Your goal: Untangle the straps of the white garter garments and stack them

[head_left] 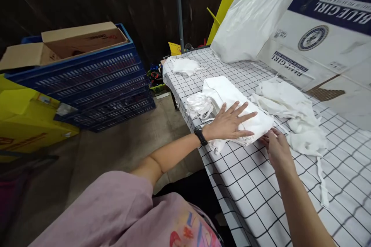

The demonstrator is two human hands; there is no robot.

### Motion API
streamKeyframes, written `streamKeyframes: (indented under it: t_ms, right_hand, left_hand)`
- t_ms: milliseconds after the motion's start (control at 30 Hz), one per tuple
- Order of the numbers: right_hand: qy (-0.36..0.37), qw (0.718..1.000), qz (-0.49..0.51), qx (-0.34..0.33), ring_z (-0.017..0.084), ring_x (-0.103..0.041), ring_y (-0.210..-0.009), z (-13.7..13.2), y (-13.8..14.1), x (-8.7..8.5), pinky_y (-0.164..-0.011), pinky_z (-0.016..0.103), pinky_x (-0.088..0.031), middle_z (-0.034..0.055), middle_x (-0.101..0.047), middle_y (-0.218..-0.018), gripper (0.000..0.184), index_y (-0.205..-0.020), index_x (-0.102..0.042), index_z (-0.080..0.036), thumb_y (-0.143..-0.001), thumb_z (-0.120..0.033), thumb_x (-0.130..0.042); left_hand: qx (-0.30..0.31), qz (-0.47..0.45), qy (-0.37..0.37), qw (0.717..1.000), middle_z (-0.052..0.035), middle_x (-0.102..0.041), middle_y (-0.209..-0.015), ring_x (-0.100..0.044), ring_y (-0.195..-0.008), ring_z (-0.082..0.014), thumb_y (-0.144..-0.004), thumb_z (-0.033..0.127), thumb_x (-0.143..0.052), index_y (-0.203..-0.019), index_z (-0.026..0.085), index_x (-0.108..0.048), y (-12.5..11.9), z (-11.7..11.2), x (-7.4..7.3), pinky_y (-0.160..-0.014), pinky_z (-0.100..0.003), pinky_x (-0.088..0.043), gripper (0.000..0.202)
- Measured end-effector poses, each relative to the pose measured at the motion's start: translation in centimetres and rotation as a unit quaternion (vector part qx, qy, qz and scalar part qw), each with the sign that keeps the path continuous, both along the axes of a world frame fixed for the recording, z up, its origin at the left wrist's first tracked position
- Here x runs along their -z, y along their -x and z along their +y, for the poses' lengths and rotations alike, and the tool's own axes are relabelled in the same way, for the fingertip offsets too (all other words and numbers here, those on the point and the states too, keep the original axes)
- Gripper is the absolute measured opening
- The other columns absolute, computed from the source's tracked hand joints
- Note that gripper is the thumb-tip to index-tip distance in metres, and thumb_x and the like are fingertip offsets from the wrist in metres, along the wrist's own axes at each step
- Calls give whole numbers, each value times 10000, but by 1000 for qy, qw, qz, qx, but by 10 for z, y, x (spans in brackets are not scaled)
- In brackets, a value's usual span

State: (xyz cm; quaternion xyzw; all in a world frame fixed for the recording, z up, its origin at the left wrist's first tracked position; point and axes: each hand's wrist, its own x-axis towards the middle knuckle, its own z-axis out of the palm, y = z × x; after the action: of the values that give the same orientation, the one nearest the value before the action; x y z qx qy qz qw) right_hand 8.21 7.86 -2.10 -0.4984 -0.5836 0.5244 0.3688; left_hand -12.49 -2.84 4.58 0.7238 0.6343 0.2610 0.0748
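Observation:
A stack of white cloth pieces (222,88) lies on the checked tablecloth (261,177). My left hand (228,121), a dark band on its wrist, presses flat on the stack with its fingers spread. At the stack's near right corner, my right hand (276,144) pinches the edge of the white cloth between thumb and fingers; some of those fingertips are hidden beneath it. Bunched white straps (199,105) stick out on the stack's left side. To the right rests a loose heap of white cloth pieces (292,104), one strap trailing toward me.
Another small white cloth piece (185,66) lies at the table's far left corner. A white plastic bag (246,19) and printed cartons (321,38) stand along the back. Left of the table, a blue crate (116,73) holds an open cardboard box (87,38), beside yellow boxes (29,119).

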Motion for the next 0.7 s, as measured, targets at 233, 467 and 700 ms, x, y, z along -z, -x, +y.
streamKeyframes:
  t_ms: [233,467,700]
  right_hand:
    - [-59,978,-197,-31,277,-745,-922,-52,-50,-34,-923,483,-588,116,-760,-1051,425,-1108,-724,-201,-850,-529,-643]
    - [-136,948,-273,86,258,-657,-956,-7,-87,-48,-984,466,-505,160,-683,-1150,286,-1024,-681,-165,-841,-361,-581]
    - [-144,950,-241,137,333,-534,-1138,36,-83,-43,-1047,483,-412,171,-595,-1067,193,-785,-590,-189,-736,-357,-670]
  left_hand:
    - [21,-76,-169,982,-139,-539,-1569,-324,-1587,-300,-1050,417,-535,-1374,175,-635,-25,-28,-10,-1324,-564,-238,416]
    - [184,-139,-148,962,-137,-693,-1326,-583,-1341,-283,-1012,286,-565,-1104,154,-732,-106,-8,7,-1158,-480,-501,232]
    - [123,-170,18,978,-175,-638,-1349,-580,-1304,-334,-898,178,-625,-1220,140,-670,-153,58,27,-1142,-527,-483,327]
